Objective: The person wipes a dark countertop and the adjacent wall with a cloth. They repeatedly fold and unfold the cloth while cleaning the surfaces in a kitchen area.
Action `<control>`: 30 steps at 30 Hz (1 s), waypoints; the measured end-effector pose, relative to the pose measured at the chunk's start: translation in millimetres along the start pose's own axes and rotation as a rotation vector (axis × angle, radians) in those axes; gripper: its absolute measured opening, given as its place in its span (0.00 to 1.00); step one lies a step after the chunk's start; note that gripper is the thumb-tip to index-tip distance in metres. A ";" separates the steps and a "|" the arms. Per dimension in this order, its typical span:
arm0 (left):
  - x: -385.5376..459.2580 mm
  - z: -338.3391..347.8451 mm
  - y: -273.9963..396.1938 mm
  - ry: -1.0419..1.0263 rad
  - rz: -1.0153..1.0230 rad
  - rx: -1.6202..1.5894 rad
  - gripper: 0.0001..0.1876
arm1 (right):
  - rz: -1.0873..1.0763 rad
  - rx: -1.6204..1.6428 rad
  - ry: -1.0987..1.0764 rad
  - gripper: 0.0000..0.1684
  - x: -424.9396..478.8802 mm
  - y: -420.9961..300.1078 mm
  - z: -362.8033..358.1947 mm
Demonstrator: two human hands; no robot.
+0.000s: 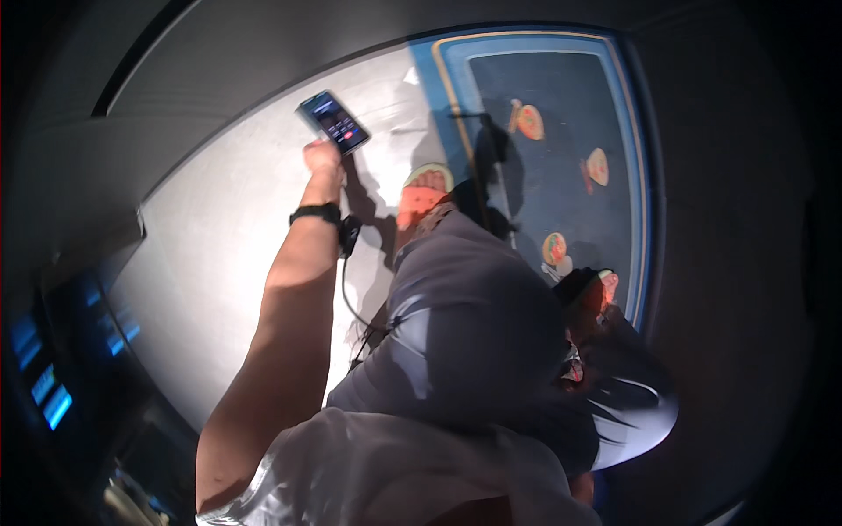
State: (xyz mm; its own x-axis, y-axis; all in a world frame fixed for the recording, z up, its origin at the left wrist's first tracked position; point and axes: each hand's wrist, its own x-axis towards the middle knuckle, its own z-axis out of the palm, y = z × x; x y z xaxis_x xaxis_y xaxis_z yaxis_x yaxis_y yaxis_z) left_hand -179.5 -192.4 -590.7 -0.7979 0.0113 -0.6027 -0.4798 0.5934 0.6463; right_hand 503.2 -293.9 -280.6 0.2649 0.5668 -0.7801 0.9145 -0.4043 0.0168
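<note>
My left hand (323,156) grips the lower end of a smartphone (334,122), its lit screen turned up and showing several small round buttons. That arm is stretched out over the pale floor (217,217). On the wrist sits a black strap (316,213) with a small dark device (349,235) at its side, and a dark cable (346,289) runs from there towards my leg. My right hand is out of view. Before me are my grey trousers (473,315) and one foot (427,187) in an orange-red sandal.
A dark mat (566,85) with a blue border and printed food pictures lies at the right. My other foot (609,286) is on its near part. Dark surfaces surround the bright floor. Blue-lit shapes (58,406) glow at the lower left, too blurred to name.
</note>
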 end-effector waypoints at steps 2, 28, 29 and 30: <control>-12.6 2.5 13.1 0.090 0.061 0.120 0.21 | 0.024 0.036 0.029 0.25 3.9 8.7 -4.1; -301.8 -39.0 153.1 -0.484 0.677 -0.168 0.13 | 0.363 0.474 0.029 0.25 -1.2 284.7 160.2; -337.1 -25.0 165.8 -0.535 0.700 -0.082 0.15 | 0.365 0.352 0.062 0.27 11.8 310.2 202.1; -335.9 -22.7 174.0 -0.553 0.724 -0.087 0.16 | 0.386 0.325 0.091 0.27 9.8 318.0 201.4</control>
State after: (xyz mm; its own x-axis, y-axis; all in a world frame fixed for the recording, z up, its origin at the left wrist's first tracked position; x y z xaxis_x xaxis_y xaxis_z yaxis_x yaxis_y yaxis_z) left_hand -3.2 -111.3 -265.1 -0.6370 0.7541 -0.1601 0.0263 0.2288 0.9731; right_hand 735.0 -561.5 -408.8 0.6030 0.3867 -0.6978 0.6065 -0.7904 0.0860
